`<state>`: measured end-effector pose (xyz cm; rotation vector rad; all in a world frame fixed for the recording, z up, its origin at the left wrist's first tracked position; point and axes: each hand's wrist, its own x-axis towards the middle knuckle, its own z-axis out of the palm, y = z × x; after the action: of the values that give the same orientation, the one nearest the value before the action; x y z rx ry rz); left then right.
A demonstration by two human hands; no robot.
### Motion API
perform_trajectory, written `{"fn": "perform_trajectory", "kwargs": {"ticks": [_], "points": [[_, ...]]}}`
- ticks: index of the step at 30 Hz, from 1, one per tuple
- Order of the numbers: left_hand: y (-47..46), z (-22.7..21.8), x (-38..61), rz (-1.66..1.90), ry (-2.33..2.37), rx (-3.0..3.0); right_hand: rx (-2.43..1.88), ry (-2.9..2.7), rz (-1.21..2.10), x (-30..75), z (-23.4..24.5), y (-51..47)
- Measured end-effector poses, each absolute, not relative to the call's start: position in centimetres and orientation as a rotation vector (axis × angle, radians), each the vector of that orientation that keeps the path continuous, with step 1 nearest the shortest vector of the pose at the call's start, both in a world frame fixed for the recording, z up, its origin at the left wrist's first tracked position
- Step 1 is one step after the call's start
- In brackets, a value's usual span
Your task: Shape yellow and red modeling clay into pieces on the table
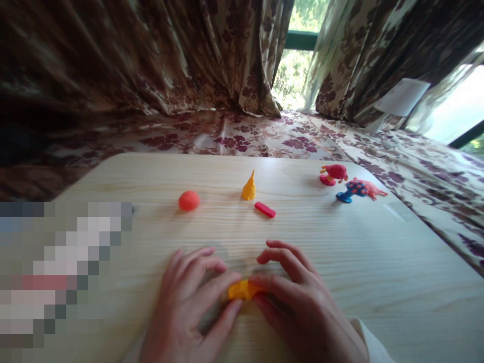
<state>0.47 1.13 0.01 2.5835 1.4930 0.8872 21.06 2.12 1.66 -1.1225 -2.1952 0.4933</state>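
Between my two hands, low over the wooden table, is a small lump of yellow modelling clay (239,290). My left hand (189,302) pinches its left end between thumb and index finger. The thumb and index finger of my right hand (302,297) close on its right end and partly cover it. Farther back stands a pointed yellow clay piece (249,187), wide at the base with a thin upright tip. Close to it lies a short flat strip of red clay (265,209). An orange-red clay ball (189,200) rests to the left.
A red clay figure (335,174) and a blue clay figure with pink dots (355,189) stand at the table's (151,174) far right. A blurred-out patch (68,262) covers the left side. Beyond are flowered cloth, curtains and a white lamp (404,97).
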Motion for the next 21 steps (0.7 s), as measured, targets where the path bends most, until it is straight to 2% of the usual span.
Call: {"fn": "perform_trajectory", "kwargs": {"ticks": [21], "points": [[1.25,0.1,0.44,0.904,1.5,2.571,-1.132,-2.144,0.442,20.99,1.56,2.09]]}}
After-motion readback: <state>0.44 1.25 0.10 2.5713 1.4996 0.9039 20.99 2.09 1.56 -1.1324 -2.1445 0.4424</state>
